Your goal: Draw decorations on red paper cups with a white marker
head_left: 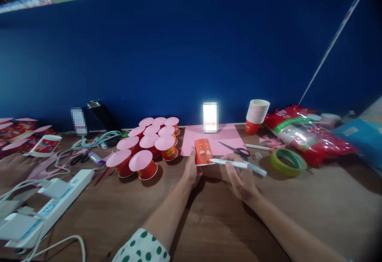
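Observation:
My left hand [192,170] is closed round an orange-red paper cup [203,150] with small light markings on its side. The cup's rim faces down toward me. In my right hand [238,180] is a white marker pen [231,163], its tip close to the cup's lower right side; whether it touches, I cannot tell. Another white pen [259,169] lies just right of that hand. Behind both hands lie a sheet of pink paper [191,136] and dark scissors [238,149].
Left stand several red cups topped with pink paper discs [143,161]. A power strip [59,206] with cables lies nearer. To the right are stacked paper cups [257,112], yellow-green tape [288,162] and a red plastic package [304,134]. Another person's hand [13,170] shows far left.

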A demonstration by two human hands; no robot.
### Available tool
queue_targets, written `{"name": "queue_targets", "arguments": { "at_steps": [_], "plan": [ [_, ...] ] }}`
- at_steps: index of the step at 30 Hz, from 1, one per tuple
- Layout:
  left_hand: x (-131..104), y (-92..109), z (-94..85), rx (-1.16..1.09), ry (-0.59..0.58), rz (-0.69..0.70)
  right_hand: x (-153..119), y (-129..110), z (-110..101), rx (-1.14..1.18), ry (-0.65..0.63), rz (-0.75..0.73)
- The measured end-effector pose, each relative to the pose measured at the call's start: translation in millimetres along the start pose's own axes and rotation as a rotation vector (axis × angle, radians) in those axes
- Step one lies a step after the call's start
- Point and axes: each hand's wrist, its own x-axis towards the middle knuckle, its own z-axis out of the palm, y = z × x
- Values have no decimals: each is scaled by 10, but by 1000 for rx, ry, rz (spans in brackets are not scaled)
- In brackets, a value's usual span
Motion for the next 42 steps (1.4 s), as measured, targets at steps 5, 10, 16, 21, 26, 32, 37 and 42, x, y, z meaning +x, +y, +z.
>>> {"name": "queue_targets", "arguments": {
  "at_steps": [5, 10, 16, 21, 26, 32, 37, 42],
  "plan": [
    [8, 1, -1, 2, -9, 1, 6, 4, 6, -1, -11, -12],
    [16, 9, 0, 1, 24, -16, 8, 5, -4, -41, -6, -12],
    [7, 15, 12, 3, 16, -15, -1, -5, -1, -13, 24, -42],
    [14, 14, -5, 12, -12, -20, -9, 41, 9, 17, 46, -31],
    [46, -18, -39, -18, 32, 2, 0, 30, 19, 18, 101, -107],
    [91, -56, -82, 3, -18, 22, -5, 36, 21, 6, 92, -114],
    [80, -38, -73, 41, -45, 25, -18, 61, 33, 14, 88, -126],
    [50, -20, -49, 43, -68, 44, -32, -15, 31, -57, 72, -166]
  ]
}}
